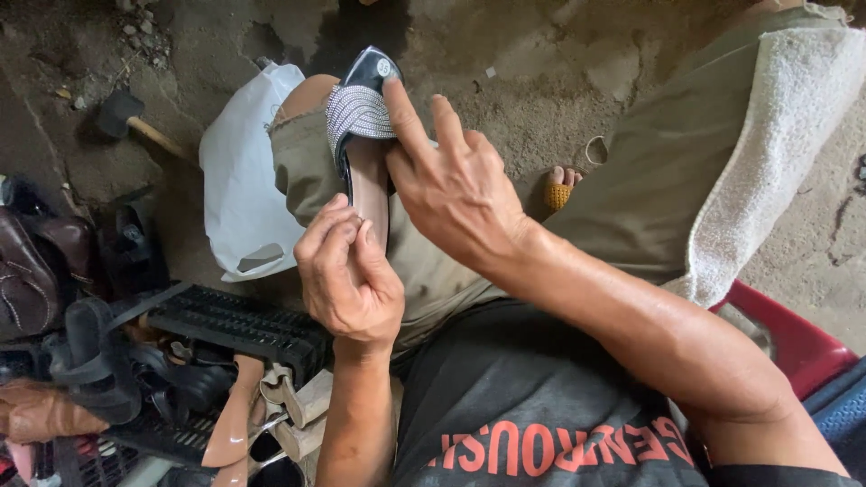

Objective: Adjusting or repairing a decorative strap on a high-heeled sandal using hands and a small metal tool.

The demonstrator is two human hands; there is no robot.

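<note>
The left hand point(350, 271) sits near the middle of the view, back of the hand up, its forearm rising straight from the near edge. Its fingers curl inward into a tight grip, thumb and fingertips pinched together at the far side of the fist. The right hand point(451, 180) lies just beyond and to the right, touching the left at the thumb side. Its forearm comes in slantwise from the near right, bare and sinewy. Its index and middle fingers stretch out toward the far left, the others bent under.
</note>
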